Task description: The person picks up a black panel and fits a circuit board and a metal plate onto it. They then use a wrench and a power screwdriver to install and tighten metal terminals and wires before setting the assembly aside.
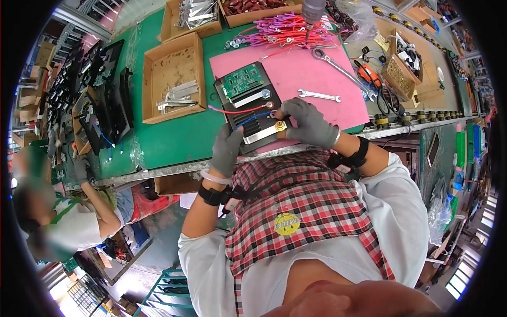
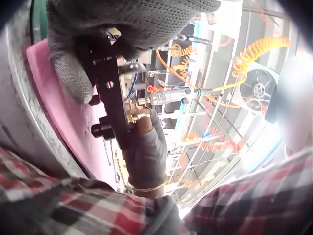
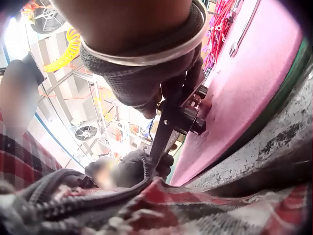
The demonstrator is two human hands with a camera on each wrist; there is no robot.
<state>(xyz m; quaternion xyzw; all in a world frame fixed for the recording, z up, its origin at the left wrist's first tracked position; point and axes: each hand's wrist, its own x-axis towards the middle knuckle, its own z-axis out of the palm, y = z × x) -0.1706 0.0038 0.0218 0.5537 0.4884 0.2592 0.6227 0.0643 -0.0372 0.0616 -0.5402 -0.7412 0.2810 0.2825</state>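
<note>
A black finned module (image 1: 248,108) with a green circuit board (image 1: 243,80) lies on a pink mat (image 1: 317,79) at the bench's near edge. My gloved left hand (image 1: 227,148) grips its near left edge; the left wrist view shows that glove (image 2: 73,73) curled over the black plate (image 2: 115,98). My gloved right hand (image 1: 288,119) pinches a brass terminal nut (image 1: 278,126) at the module's near right corner. That brass nut (image 2: 134,112) meets the right fingertips (image 2: 144,127). A red wire (image 1: 240,111) and a blue wire (image 1: 253,117) cross the module.
A small spanner (image 1: 318,95) and a large one (image 1: 338,66) lie on the mat beyond my right hand. Behind are red lugged wires (image 1: 285,31), a hanging power screwdriver (image 1: 312,13) and a cardboard box of metal strips (image 1: 171,79). Another person (image 1: 68,222) works at the left.
</note>
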